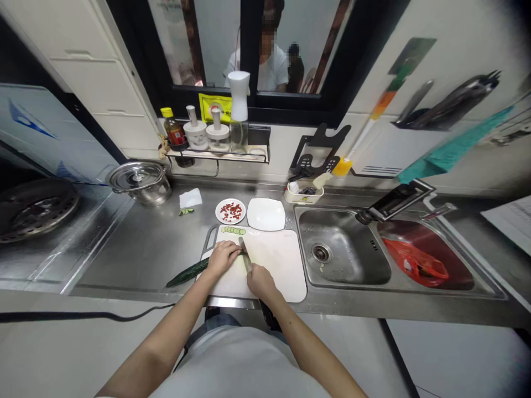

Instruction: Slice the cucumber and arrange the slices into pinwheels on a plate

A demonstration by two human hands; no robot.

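A long dark green cucumber lies across the left edge of the white cutting board. My left hand is closed over its right-hand part, fingertips close to the blade. In my right hand is a kitchen knife, its blade pointing away from me beside the cucumber's cut end. My left fingers partly hide that end. A row of thin cucumber slices rests at the board's far left. Behind the board stand a round plate of chopped red pieces and a white square plate.
To the right is a steel double sink with a red plastic bag in its far basin. A lidded steel pot, a white paper and green scraps sit left. A seasoning rack hangs below the window.
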